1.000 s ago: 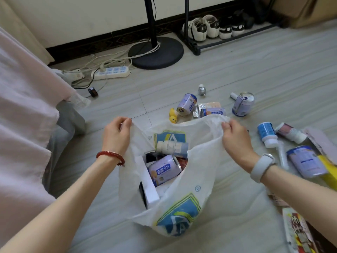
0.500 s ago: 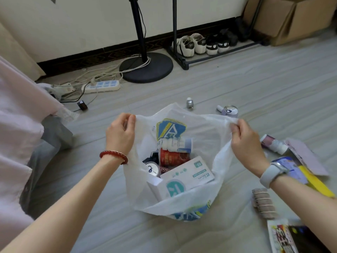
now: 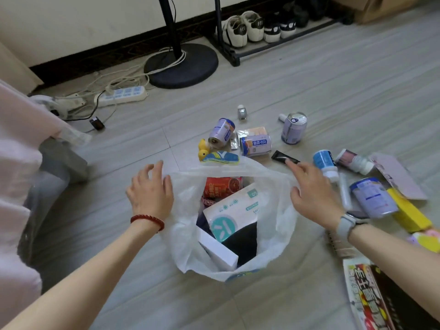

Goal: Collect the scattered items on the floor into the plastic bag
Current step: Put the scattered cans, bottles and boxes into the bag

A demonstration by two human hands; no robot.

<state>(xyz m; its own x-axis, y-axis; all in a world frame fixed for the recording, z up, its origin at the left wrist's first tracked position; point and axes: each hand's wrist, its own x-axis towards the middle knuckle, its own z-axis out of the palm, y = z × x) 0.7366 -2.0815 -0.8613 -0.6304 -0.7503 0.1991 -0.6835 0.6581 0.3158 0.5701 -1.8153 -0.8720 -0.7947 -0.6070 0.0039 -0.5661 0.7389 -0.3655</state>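
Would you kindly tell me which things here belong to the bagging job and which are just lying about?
Belong to the job:
plastic bag
upright can
tipped can
black tube
yellow duck
left hand
right hand

Just lying about:
fan base
power strip
white shoes

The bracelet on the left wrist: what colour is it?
Red beads; the bracelet shows clearly in the head view.
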